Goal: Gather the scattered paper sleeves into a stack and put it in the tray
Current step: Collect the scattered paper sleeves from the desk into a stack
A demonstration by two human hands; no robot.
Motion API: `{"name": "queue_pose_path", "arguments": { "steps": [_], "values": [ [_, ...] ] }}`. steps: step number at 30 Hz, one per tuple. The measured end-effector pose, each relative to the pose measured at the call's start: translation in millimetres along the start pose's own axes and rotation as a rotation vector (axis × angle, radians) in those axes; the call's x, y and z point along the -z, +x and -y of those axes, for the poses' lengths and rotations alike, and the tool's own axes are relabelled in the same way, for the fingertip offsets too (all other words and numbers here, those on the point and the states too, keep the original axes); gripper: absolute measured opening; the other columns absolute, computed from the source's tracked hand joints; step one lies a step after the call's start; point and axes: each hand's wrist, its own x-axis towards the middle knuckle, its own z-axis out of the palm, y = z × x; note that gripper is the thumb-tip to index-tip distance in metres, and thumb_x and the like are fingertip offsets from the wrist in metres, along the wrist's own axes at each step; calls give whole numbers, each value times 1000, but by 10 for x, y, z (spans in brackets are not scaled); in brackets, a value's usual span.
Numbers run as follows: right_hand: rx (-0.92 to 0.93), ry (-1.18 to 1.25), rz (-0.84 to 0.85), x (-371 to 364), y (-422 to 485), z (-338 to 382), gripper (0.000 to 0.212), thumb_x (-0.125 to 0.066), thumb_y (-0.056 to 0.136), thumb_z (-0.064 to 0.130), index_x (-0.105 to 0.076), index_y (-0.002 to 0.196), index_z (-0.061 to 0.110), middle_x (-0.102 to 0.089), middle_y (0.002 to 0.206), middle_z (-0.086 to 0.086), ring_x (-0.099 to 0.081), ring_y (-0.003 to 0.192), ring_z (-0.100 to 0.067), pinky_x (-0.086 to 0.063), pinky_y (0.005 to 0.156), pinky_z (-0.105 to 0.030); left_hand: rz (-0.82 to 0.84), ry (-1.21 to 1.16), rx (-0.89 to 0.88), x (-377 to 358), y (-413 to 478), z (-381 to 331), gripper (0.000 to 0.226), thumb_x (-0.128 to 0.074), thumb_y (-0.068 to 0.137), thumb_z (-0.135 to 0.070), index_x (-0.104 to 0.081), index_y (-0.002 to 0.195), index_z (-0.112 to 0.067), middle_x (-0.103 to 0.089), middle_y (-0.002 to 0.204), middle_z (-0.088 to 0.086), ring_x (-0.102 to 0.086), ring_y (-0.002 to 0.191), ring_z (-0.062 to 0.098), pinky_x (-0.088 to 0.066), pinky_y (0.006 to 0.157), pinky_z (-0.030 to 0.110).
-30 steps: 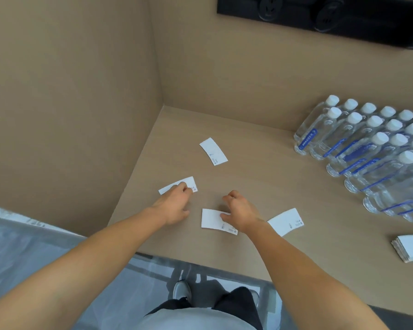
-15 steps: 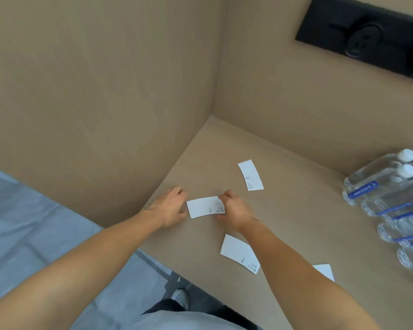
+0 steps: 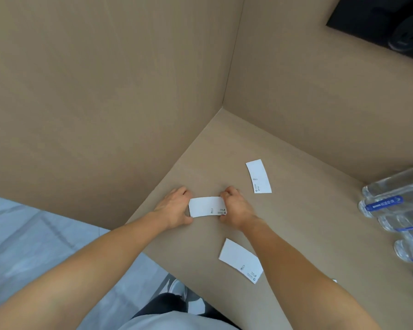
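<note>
A white paper sleeve (image 3: 206, 206) is held between both hands just above the beige tabletop (image 3: 296, 210). My left hand (image 3: 175, 208) grips its left end, my right hand (image 3: 235, 207) pinches its right end. A second sleeve (image 3: 258, 176) lies flat further back to the right. A third sleeve (image 3: 240, 260) lies near the front, partly under my right forearm. A small white corner (image 3: 335, 280) of another sleeve peeks out beside that forearm. No tray is in view.
Water bottles (image 3: 396, 210) with blue labels lie in a row at the right edge. Beige walls meet in a corner behind the hands. A black socket panel (image 3: 379, 22) sits on the back wall. The table's front edge runs diagonally over a grey floor.
The right hand left the near sleeve and joined the left hand on the far-left sleeve, which both hands now hold. The view swung left, so most bottles and the sleeve stack are out of frame.
</note>
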Motion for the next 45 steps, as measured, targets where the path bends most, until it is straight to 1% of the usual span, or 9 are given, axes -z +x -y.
{"name": "queue_pose_path", "arguments": {
  "steps": [5,8,12,17,21,26,32,36,45],
  "values": [
    [-23,1,27,-24,-92,-15,60,-73,76,24,-48,129,10,-41,129,-5,-40,124,-22,-49,94,-37,15,59,-27,27,-43,-8,48,-68,77,-39,-53,115,-15,-47,116,1,-48,114,21,-48,90,37],
    [-41,6,8,-53,-204,-31,57,-70,75,25,-48,126,12,-41,126,-3,-42,122,-20,-50,91,-36,9,78,-64,34,-73,-29,46,-67,76,-40,-52,112,-17,-46,115,0,-48,112,21,-47,85,34],
    [-85,14,-59,-74,-394,-54,51,-67,74,27,-50,121,13,-41,120,-1,-46,115,-19,-51,80,-33,7,101,-118,46,-108,-132,42,-66,76,-38,-52,110,-17,-45,114,-1,-48,111,20,-45,81,33],
    [-190,103,-126,-116,-718,-146,56,-77,72,38,-49,115,14,-42,116,1,-52,103,-21,-51,76,-33,4,153,-225,141,-109,-358,41,-68,73,-39,-51,104,-18,-43,106,-3,-46,107,19,-40,73,29],
    [-270,154,-158,-101,-1011,-274,58,-77,73,33,-49,120,13,-41,120,1,-51,105,-21,-51,79,-33,10,181,-331,131,-100,-599,42,-69,71,-40,-52,102,-18,-40,101,-5,-47,104,19,-42,74,29],
    [-401,246,-187,-209,-1465,-454,56,-74,74,24,-49,124,14,-40,124,1,-53,104,-22,-53,83,-36,72,220,-452,4,-124,-963,44,-69,71,-44,-53,102,-18,-44,104,-3,-47,103,18,-45,76,31],
    [-527,267,-171,-445,-1899,-573,62,-73,74,32,-49,128,13,-41,125,-1,-52,110,-22,-53,86,-39,124,274,-591,-184,-222,-1303,41,-69,72,-39,-53,101,-16,-43,104,-2,-46,103,18,-40,70,30],
    [-528,261,-178,-494,-1934,-515,61,-73,75,33,-49,127,13,-42,125,-1,-52,110,-22,-53,84,-38,133,296,-593,-235,-247,-1258,44,-68,73,-39,-54,107,-15,-45,109,-1,-46,106,19,-44,73,31],
    [-463,272,-199,-446,-1844,-410,60,-73,78,26,-47,131,13,-40,127,-1,-52,110,-23,-50,82,-34,127,313,-535,-160,-254,-1088,37,-67,71,-39,-52,98,-18,-45,102,-3,-47,102,19,-50,77,34]
  ]
}}
